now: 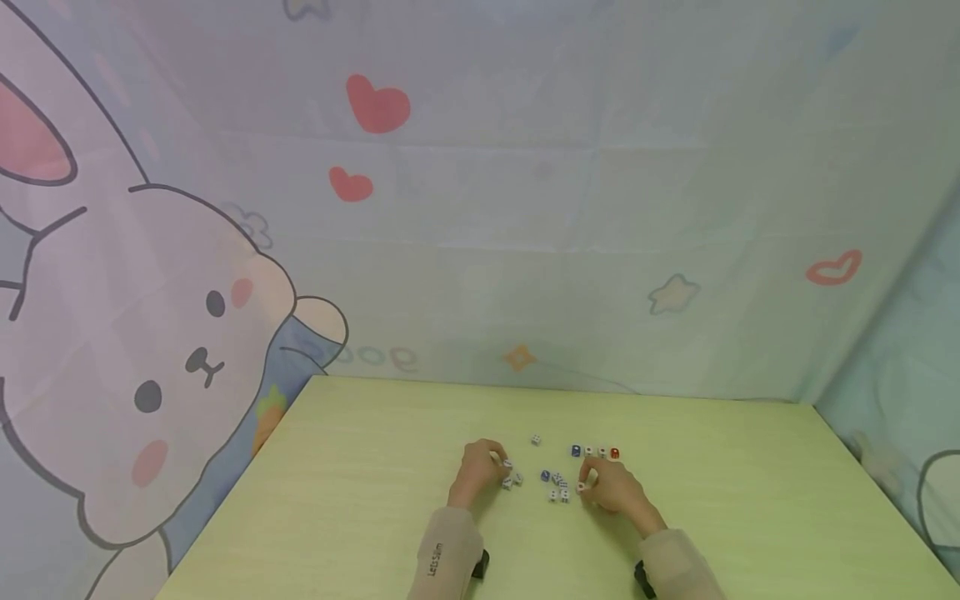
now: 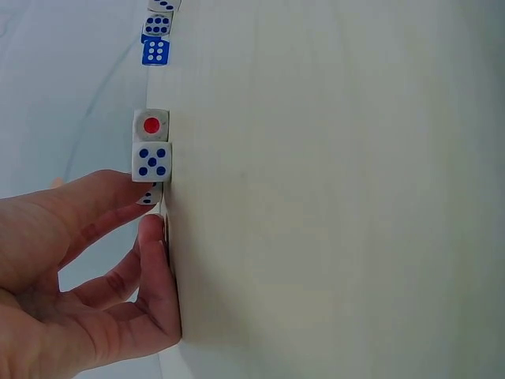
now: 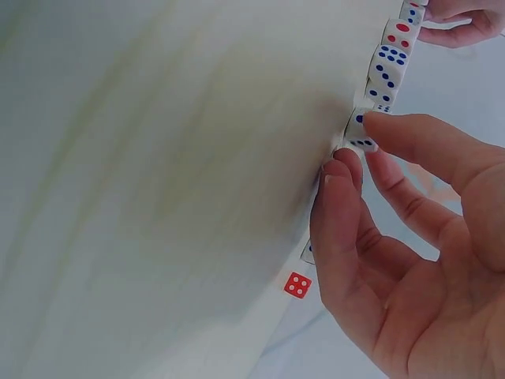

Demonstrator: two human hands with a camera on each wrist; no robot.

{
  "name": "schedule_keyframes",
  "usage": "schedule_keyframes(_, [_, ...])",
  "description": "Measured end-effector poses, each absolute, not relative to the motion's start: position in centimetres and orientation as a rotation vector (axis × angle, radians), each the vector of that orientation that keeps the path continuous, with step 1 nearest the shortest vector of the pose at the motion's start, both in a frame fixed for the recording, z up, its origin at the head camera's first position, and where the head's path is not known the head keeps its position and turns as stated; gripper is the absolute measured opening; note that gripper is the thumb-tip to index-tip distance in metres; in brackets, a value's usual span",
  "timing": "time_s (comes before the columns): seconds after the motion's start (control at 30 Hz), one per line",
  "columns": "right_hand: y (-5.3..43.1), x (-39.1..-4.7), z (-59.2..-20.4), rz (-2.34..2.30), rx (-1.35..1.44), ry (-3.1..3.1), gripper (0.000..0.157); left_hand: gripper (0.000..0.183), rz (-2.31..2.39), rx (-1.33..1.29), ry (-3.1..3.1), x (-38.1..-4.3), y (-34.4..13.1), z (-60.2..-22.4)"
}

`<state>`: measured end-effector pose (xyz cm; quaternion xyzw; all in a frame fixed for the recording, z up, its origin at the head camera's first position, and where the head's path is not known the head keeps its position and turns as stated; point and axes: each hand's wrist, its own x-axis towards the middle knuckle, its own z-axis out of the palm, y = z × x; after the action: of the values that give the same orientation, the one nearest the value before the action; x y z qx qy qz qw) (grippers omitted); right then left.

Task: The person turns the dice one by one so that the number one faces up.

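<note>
My left hand (image 1: 480,467) pinches a white die (image 2: 150,196), largely hidden behind a digit in the left wrist view. Right beside it are a white die with five blue pips (image 2: 151,162) and a die with one red pip (image 2: 151,125). My right hand (image 1: 612,485) pinches another white die (image 3: 360,130) between thumb and finger, low over the table. Left of that hand lies a loose group of dice, including a blue die (image 1: 545,476) and a white die (image 1: 552,495).
Beyond the right hand, a row holds a blue die (image 1: 576,451), white dice and a red die (image 1: 615,453). A lone white die (image 1: 536,439) lies farther back. The pale table (image 1: 360,500) meets a printed cloth backdrop (image 1: 480,308).
</note>
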<state>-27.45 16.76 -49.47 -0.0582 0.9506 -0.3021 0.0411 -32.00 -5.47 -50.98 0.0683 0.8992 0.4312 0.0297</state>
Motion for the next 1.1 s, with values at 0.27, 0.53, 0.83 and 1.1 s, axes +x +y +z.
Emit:
schedule_keyframes(0.27, [16.8, -27.5, -49.4, -0.942, -0.179, 2.898, 0.016, 0.011, 1.332, 0.222, 2.78, -31.9, -5.5, -50.8])
schedule_keyframes(0.53, [17.1, -28.0, -49.5, -0.916, -0.183, 2.915, 0.012, 0.011, 1.339, 0.222, 2.767, -31.9, -5.5, -50.6])
schedule_keyframes(0.83, [17.1, -30.0, -49.4, -0.891, -0.199, 2.994, 0.009, 0.01, 1.328, 0.191, 2.756, -31.9, -5.5, -50.8])
schedule_keyframes(1.1, [16.1, -32.5, -48.6, -0.839, -0.225, 3.042, 0.009, 0.011, 1.348, 0.197, 2.759, -32.0, -5.4, -51.0])
